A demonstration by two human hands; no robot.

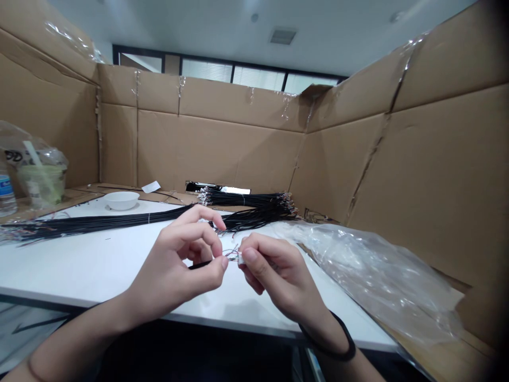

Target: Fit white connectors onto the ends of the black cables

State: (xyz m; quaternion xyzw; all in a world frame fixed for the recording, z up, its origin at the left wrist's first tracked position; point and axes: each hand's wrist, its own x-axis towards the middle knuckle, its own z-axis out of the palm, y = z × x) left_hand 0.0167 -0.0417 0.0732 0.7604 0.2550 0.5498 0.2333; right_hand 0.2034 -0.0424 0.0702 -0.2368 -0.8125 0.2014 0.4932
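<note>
My left hand (181, 262) pinches the end of a thin black cable (199, 264) between thumb and forefinger, just above the front of the white table (99, 260). Fine coloured wire ends (230, 252) stick out of the cable toward my right hand (274, 273). That hand is closed in a pinch on a small white connector (240, 259) at the wire tips. The two hands almost touch. A dark band circles my right wrist.
Long bundles of black cables (119, 220) lie across the table, with a shorter bundle (246, 200) behind. A white bowl (121, 200) sits at the back left, a clear plastic bag (377, 270) at right, a bagged cup (40, 178) and bottle (6, 191) far left. Cardboard walls (222, 143) enclose the table.
</note>
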